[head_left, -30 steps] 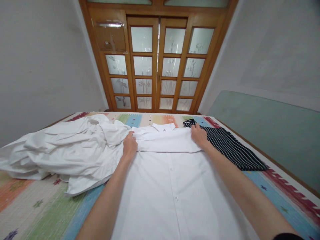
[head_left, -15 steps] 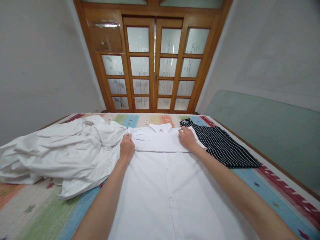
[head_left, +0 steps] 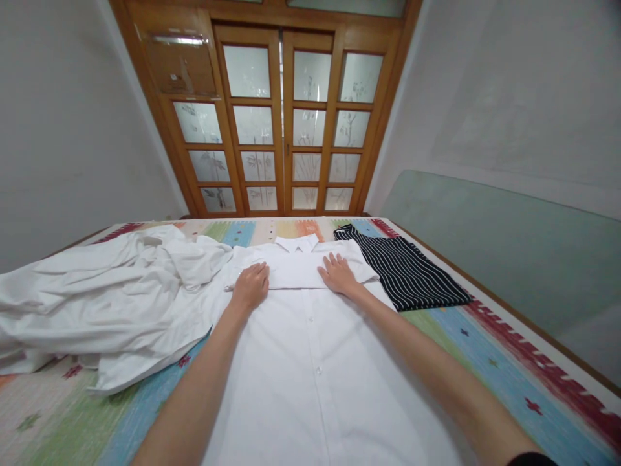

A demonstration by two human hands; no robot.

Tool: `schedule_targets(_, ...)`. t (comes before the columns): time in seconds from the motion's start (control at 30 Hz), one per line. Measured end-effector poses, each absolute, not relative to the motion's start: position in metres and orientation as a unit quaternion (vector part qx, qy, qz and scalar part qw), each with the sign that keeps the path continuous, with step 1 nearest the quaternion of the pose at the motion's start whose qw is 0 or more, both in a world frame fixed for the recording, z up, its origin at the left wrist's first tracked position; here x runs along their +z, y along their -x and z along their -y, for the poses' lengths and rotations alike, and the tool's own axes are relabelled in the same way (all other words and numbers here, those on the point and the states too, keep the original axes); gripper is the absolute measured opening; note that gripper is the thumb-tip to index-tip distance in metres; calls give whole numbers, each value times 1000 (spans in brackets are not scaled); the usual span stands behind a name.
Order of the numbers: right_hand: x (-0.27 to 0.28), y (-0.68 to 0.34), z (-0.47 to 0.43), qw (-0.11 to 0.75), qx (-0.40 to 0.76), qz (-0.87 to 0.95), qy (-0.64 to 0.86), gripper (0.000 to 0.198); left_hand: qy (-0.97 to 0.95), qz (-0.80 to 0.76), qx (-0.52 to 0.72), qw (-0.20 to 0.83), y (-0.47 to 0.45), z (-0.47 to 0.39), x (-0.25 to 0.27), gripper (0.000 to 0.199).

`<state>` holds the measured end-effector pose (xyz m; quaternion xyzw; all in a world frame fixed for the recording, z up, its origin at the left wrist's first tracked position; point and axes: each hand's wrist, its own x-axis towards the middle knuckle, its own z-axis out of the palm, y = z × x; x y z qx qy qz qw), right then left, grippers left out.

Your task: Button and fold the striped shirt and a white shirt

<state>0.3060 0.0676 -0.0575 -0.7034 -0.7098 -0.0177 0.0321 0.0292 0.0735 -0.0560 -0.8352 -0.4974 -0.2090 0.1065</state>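
Observation:
A white button-up shirt (head_left: pixel 310 362) lies front up before me, its collar (head_left: pixel 297 243) at the far end. Its sleeves form a flat folded band across the chest, below the collar. On the left part of this band rests my left hand (head_left: pixel 252 285), palm down with fingers laid flat. My right hand (head_left: pixel 337 273) lies on the right part, fingers spread and stretched out. Neither hand grips the cloth.
A crumpled white garment (head_left: pixel 107 298) is heaped on the left. To the right lies a folded black-and-white striped garment (head_left: pixel 402 268). Beneath is a colourful patterned bedspread (head_left: pixel 485 362). A pale green board (head_left: pixel 504 246) borders the right side; wooden glazed doors (head_left: pixel 286 123) stand beyond.
Both hands have moved inward from the ends of the folded band, and their fingers now lie flat on it. The view has turned slightly to the right.

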Motion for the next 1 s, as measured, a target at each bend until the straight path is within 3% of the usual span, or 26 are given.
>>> schedule_targets(0.23,-62,-324,-40,24,-81,710,699,62,834,520,-168,70,-32,-73,-59,31)
schedule_targets(0.7,-46,-358,18,-46,-212,709,671,48,857,473,-159,125,-45,-62,-63,36)
schedule_targets(0.83,-36,-367,17,-29,-199,696,689,48,884,427,-149,120,-47,-59,-61,30)
schedule_targets(1.0,-28,-371,10,2,-200,678,707,35,855,459,-208,124,-42,-58,-62,35)
